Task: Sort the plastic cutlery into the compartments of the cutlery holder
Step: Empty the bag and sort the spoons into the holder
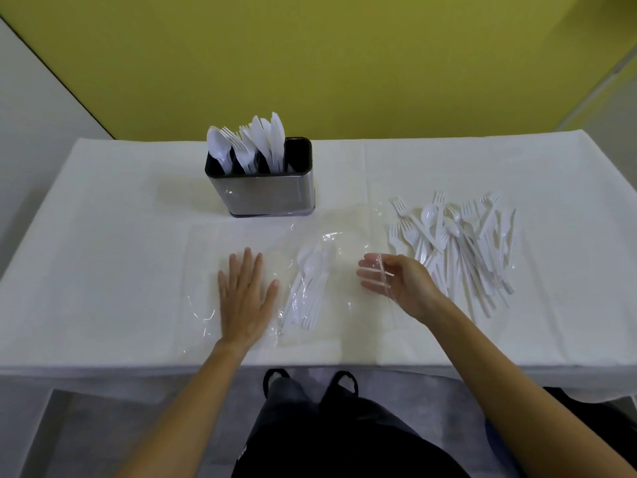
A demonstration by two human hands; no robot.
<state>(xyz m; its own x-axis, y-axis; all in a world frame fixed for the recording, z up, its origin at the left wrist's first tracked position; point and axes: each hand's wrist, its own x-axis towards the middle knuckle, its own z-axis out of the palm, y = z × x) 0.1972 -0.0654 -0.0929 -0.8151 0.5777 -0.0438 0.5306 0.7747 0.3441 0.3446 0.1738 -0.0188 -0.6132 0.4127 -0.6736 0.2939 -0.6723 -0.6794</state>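
In the head view, one rectangular cutlery holder (265, 193) of brushed steel with a black lining is standing upright toward the far edge of the white-covered tabletop (103, 236), left of its middle. It is showing four compartments in a row. The leftmost is carrying white plastic spoons (217, 150), the next white plastic forks (238, 143), and the third white plastic knives (274, 136), all with handles down. The rightmost is showing its black wall.

Toward the right edge, one loose heap of white plastic cutlery (455, 243) is lying flat, with forks, spoons and knives crossing each other, too tangled to count. Near the front edge, at the middle, one bundle of white plastic spoons (310, 274) is lying inside a crinkled sheet of clear plastic film (203, 315), bowls pointing away.

The left hand (246, 298) is pressing flat on the film, palm down and fingers spread, just beside the bundle. The right hand (393, 281) is hovering between bundle and heap, palm turned leftward and fingers loosely extended. A strip of film is crossing its fingertips (365, 272), but whether it is pinching that strip cannot be told.
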